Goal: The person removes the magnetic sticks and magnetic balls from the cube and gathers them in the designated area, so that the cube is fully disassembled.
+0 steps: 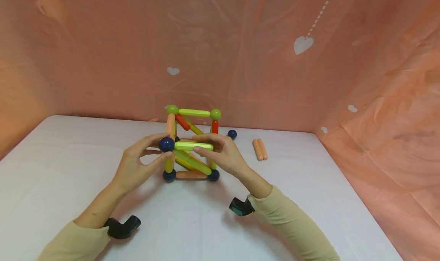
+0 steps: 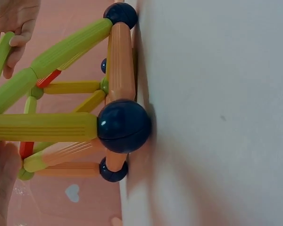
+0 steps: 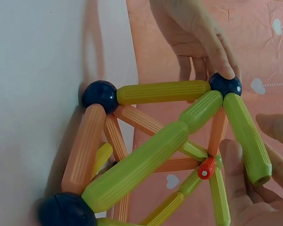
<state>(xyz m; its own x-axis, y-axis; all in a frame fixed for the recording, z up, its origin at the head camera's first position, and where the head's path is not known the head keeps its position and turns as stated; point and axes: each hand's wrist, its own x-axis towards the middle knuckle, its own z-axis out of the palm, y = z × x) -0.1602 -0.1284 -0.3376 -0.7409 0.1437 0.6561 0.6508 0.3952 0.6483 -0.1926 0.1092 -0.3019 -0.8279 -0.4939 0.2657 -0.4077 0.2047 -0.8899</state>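
A cube-like frame of ribbed rods and balls stands on the white table. At its near upper left corner my left hand (image 1: 132, 165) pinches a dark blue ball (image 1: 166, 144) between thumb and fingers. My right hand (image 1: 227, 154) grips the free end of a light green rod (image 1: 185, 145), whose other end meets that ball. In the right wrist view this green rod (image 3: 247, 136) has a bare end close to my fingers. A long green diagonal rod (image 3: 141, 165) slopes from the held ball to a lower dark blue ball (image 3: 68, 210). Red rods (image 1: 182, 122) sit near the green balls (image 1: 172, 110) at the back.
Right of the frame, a loose dark blue ball (image 1: 232, 134) lies on the table (image 1: 192, 219). Two orange rods (image 1: 259, 149) lie side by side farther right. Pink cloth (image 1: 240, 62) with pale hearts hangs behind the table. Each wrist carries a black device (image 1: 123, 227).
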